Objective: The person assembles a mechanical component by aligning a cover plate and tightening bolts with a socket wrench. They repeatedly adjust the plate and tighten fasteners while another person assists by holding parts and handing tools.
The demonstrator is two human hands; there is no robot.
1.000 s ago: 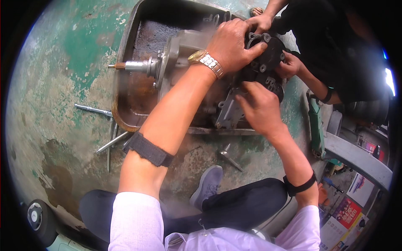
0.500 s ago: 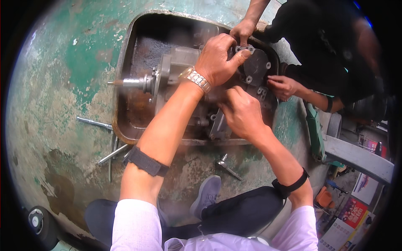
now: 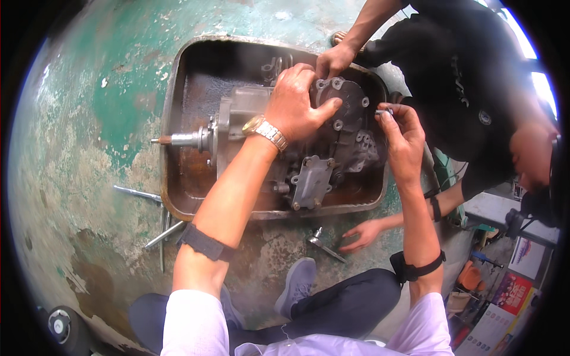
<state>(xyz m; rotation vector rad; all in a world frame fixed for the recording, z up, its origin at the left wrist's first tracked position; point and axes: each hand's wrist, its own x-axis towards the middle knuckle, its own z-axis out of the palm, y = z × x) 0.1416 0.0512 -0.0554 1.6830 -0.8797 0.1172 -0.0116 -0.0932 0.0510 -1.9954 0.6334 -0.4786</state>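
Note:
A grey metal gearbox (image 3: 243,107) lies in a rusty metal tray (image 3: 168,196), its splined shaft pointing left. My left hand (image 3: 292,101) grips the top of the housing, fingers curled over the far side, the thumb stretched toward the round bolted cover (image 3: 349,102). My right hand (image 3: 404,133) is raised beyond the tray's right edge. Between its thumb and fingertips is a small metal piece (image 3: 384,111) that looks like a bolt. On the gearbox's near side sits a flat cover plate (image 3: 312,183) with bolts at its corners.
A co-worker's hand (image 3: 336,60) touches the gearbox's far side; their other hand (image 3: 363,234) reaches low beside a ratchet wrench (image 3: 323,244) on the floor. Metal bars (image 3: 163,236) lie left of the tray. A grey beam (image 3: 493,207) stands at right, and a wheel (image 3: 61,325) at lower left.
My right hand has lifted off the gearbox and moved right and up, uncovering the cover plate. The co-worker's near hand has come down from the gearbox to the floor by the ratchet wrench.

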